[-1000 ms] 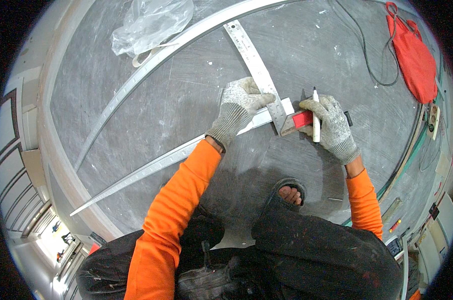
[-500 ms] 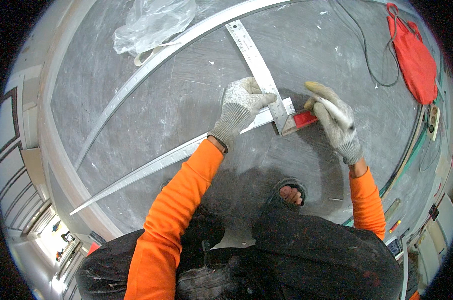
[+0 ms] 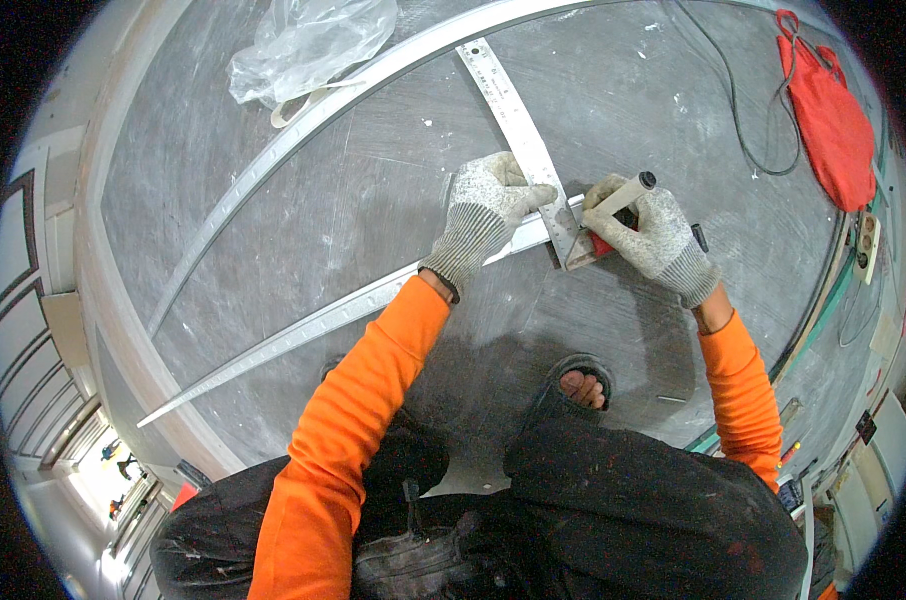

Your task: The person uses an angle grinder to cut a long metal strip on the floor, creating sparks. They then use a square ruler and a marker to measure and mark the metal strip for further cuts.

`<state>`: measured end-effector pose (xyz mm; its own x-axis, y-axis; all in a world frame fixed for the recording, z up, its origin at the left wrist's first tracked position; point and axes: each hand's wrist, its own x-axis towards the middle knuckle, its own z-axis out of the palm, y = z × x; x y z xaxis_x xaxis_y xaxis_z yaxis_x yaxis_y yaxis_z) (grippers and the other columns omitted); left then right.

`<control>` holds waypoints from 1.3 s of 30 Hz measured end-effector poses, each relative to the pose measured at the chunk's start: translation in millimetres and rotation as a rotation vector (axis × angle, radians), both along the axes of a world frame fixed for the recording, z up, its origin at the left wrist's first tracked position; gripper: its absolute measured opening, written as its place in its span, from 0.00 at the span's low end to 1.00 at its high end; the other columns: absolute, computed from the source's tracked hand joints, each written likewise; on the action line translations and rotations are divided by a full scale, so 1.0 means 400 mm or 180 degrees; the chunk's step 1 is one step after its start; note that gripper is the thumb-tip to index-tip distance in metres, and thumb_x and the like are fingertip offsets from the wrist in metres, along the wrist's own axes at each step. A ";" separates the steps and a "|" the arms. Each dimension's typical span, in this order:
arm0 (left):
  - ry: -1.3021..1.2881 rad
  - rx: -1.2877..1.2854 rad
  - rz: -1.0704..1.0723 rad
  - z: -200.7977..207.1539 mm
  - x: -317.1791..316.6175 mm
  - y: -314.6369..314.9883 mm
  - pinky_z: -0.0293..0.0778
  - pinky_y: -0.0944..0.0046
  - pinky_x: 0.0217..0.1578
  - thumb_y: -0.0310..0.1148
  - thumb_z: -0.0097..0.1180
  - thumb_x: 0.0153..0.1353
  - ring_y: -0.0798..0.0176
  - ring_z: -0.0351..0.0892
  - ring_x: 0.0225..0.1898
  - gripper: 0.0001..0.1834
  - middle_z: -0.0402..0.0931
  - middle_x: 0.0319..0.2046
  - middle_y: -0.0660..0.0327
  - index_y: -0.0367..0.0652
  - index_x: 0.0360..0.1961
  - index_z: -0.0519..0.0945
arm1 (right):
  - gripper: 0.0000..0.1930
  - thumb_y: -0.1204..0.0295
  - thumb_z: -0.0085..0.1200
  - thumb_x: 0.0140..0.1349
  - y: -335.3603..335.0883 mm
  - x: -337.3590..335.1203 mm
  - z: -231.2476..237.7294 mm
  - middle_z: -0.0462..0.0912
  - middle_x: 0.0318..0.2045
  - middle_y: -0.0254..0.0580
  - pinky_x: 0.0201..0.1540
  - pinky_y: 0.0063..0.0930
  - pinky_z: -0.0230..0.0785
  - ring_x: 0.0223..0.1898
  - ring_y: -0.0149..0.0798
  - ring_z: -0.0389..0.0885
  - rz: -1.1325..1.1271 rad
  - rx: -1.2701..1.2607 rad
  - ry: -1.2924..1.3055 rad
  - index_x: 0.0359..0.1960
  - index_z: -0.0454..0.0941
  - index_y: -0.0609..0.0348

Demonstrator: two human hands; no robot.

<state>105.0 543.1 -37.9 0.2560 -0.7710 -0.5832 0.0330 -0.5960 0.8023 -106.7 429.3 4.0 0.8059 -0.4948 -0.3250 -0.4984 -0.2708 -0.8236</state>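
My left hand [image 3: 485, 205], in a grey-white knit glove, is closed on the steel blade of a try square [image 3: 508, 105]. The blade lies across a thin light metal profile [image 3: 308, 320] on the floor. Against the profile's right end sits the square's red-marked handle [image 3: 600, 246], partly hidden by my right hand [image 3: 658, 240]. That hand, gloved alike, grips a pale marker [image 3: 621, 196] whose dark end points up and away. Its fingertips are close to the profile beside the blade; the marker's tip is hidden.
A second long metal profile [image 3: 235, 195] curves across the grey floor [image 3: 403, 160] beyond my hands. Farther off lie a clear plastic bag [image 3: 313, 45], a red cloth bag [image 3: 831, 125], a dark cable [image 3: 738, 125] and a socket strip [image 3: 867, 245]. My sandalled foot [image 3: 581, 388] is close below.
My right hand has moved left to the square, and the marker has swung from lying along the hand to standing up in its fingers. My left hand stays on the blade.
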 end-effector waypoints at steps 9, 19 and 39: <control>0.0264 -0.0142 0.0136 -0.009 0.002 0.009 0.83 0.63 0.47 0.31 0.73 0.61 0.64 0.89 0.43 0.19 0.90 0.41 0.54 0.33 0.50 0.85 | 0.18 0.53 0.60 0.71 -0.001 0.007 -0.001 0.87 0.32 0.52 0.45 0.42 0.78 0.37 0.51 0.89 0.0138 -0.0009 0.0114 0.43 0.86 0.58; 0.0109 -0.0111 0.0093 -0.019 -0.002 0.006 0.83 0.63 0.46 0.32 0.72 0.61 0.64 0.89 0.42 0.18 0.90 0.40 0.54 0.34 0.49 0.86 | 0.18 0.54 0.60 0.71 -0.002 0.004 -0.022 0.85 0.26 0.50 0.39 0.42 0.77 0.31 0.51 0.87 0.0182 -0.0137 0.0160 0.44 0.86 0.58; 0.0375 -0.0248 0.0217 -0.015 -0.004 0.010 0.82 0.66 0.44 0.28 0.71 0.62 0.67 0.88 0.41 0.17 0.89 0.41 0.56 0.33 0.51 0.85 | 0.16 0.56 0.59 0.71 -0.014 0.042 -0.044 0.87 0.34 0.52 0.44 0.40 0.78 0.38 0.49 0.89 -0.0222 -0.0161 -0.0355 0.46 0.87 0.55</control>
